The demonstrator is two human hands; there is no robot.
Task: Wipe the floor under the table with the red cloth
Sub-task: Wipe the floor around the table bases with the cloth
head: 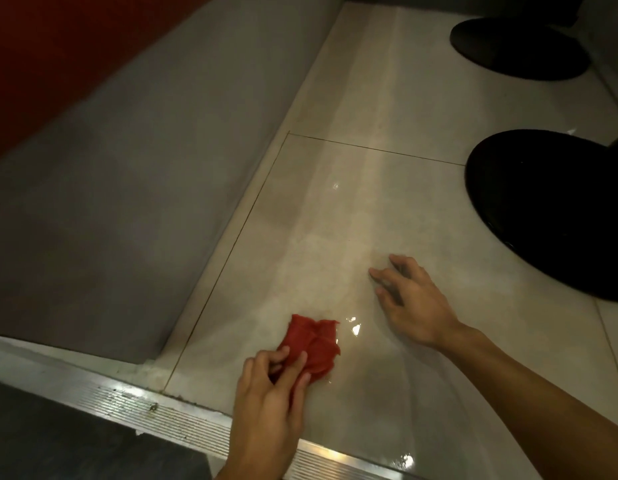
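A crumpled red cloth [314, 344] lies on the glossy beige floor tiles [335, 220], low in the middle of the head view. My left hand [269, 400] pinches the cloth's near edge with thumb and fingers. My right hand [411, 303] is to the right of the cloth and apart from it, fingers spread, fingertips touching the tile and holding nothing. A wet sheen shows on the tile just right of the cloth.
Two round black table bases stand on the right, one near [550, 209] and one farther back [519, 50]. A grey wall base [127, 185] runs along the left under a red panel [41, 57]. A ribbed metal threshold strip [155, 414] crosses the bottom left.
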